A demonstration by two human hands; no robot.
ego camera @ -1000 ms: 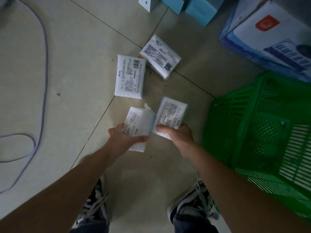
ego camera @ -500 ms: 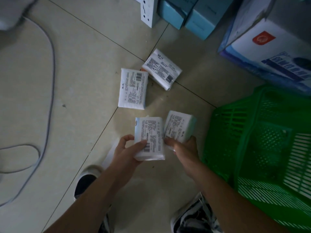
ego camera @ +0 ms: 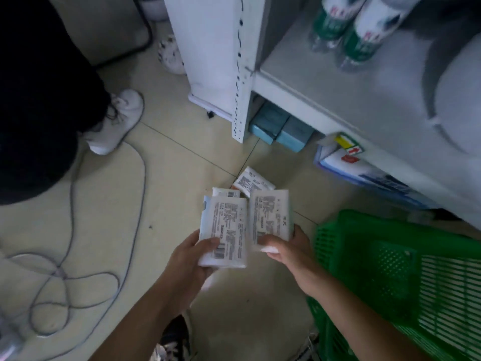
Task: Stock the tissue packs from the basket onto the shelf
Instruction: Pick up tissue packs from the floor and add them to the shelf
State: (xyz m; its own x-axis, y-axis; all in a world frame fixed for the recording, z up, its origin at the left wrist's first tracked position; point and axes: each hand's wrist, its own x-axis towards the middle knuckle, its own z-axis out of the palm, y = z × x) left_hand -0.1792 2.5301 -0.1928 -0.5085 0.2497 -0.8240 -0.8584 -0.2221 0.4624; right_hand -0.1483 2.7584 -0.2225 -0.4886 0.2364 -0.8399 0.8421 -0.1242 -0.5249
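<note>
Fingers of left hand point(ego camera: 187, 259) and right hand point(ego camera: 289, 252) each grasping a tissue pack point(ego camera: 226, 230), print blurred

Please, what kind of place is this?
Probably a small shop: a white shelf holds bottles, with a price tag on its edge, and a green basket stands on the floor.

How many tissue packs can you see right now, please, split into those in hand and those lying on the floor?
In the left hand: 1 pack
In the right hand: 1 pack
On the floor: 2 packs
Total: 4
</note>
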